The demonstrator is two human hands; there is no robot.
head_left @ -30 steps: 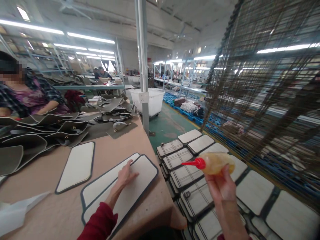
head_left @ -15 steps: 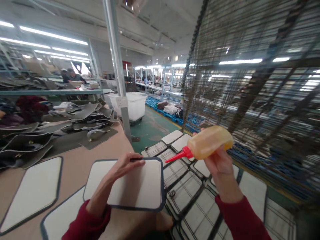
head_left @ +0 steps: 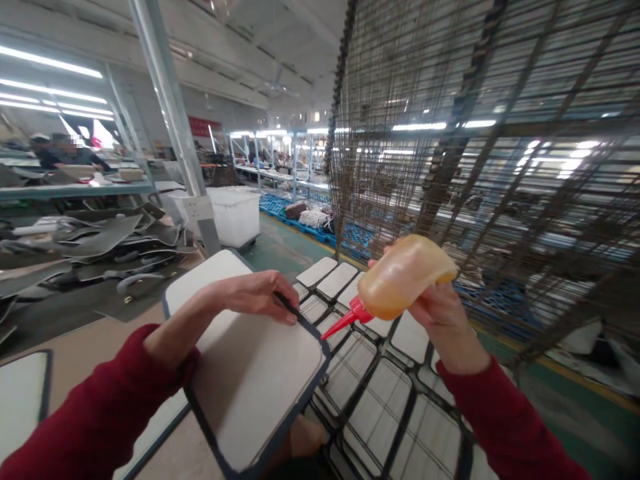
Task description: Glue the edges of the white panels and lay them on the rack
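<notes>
My left hand [head_left: 263, 297] grips the edge of a white, rounded rectangular panel [head_left: 255, 380] with a dark blue border, fingers closed over its upper rim. The panel is tilted, its near corner lower. In my right hand [head_left: 440, 310] is a squeeze bottle [head_left: 400, 277] of amber liquid, held on its side. The bottle's red nozzle [head_left: 340, 323] points down and left, its tip at the panel's right-hand border; whether it touches I cannot tell.
Similar panels lie on a wire rack [head_left: 395, 400] at right, below a raised stack of wire mesh [head_left: 425, 133]. More panels rest on the brown table [head_left: 120, 330], beside dark felt pieces [head_left: 75, 267]. A metal post [head_left: 175, 107] and white bin [head_left: 233, 217] stand beyond.
The panel has turned from lying level to a slant, my left hand still on its rim. The bottle has come left and its nozzle tilts more steeply down at the border. The view has swung right.
</notes>
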